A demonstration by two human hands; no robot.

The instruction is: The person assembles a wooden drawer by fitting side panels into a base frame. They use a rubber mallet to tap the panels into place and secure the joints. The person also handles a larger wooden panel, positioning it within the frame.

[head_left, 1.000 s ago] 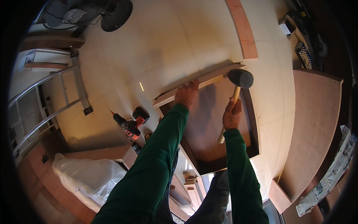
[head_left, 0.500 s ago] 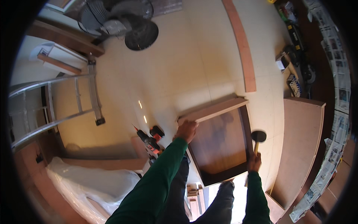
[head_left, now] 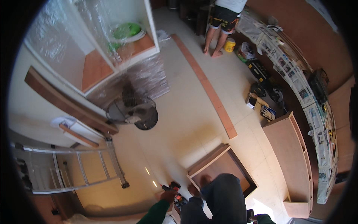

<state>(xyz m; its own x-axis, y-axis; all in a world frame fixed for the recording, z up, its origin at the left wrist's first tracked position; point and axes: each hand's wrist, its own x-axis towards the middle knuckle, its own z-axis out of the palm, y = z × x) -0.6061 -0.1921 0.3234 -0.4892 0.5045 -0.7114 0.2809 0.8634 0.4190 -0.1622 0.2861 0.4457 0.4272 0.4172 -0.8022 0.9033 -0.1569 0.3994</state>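
Observation:
At the lower middle, my left hand [head_left: 169, 195] is closed over the body of a black and red cordless drill [head_left: 174, 185] lying on the floor; my fingers hide part of it. My right hand [head_left: 255, 217], low near the bottom edge, is mostly cut off, with the black head of a mallet [head_left: 249, 214] beside it. In front of my legs sits a shallow wooden drawer-like box [head_left: 209, 161] with a brown bottom panel. My knee and bare feet cover its near left part.
A long wooden board [head_left: 203, 80] lies across the tiled floor. On the left stand a metal ladder [head_left: 80, 168], a pedestal fan [head_left: 143, 115] and a plastic-wrapped cabinet [head_left: 123, 67]. Right: a wooden carcass [head_left: 285, 149], tools [head_left: 259, 71] and a newspaper-covered ledge [head_left: 311, 108]. Another person [head_left: 223, 22] stands far off.
My left hand has let go of the box's corner and moved to the drill. My right hand with the mallet has dropped toward the bottom edge. The view has tilted up, showing the other person.

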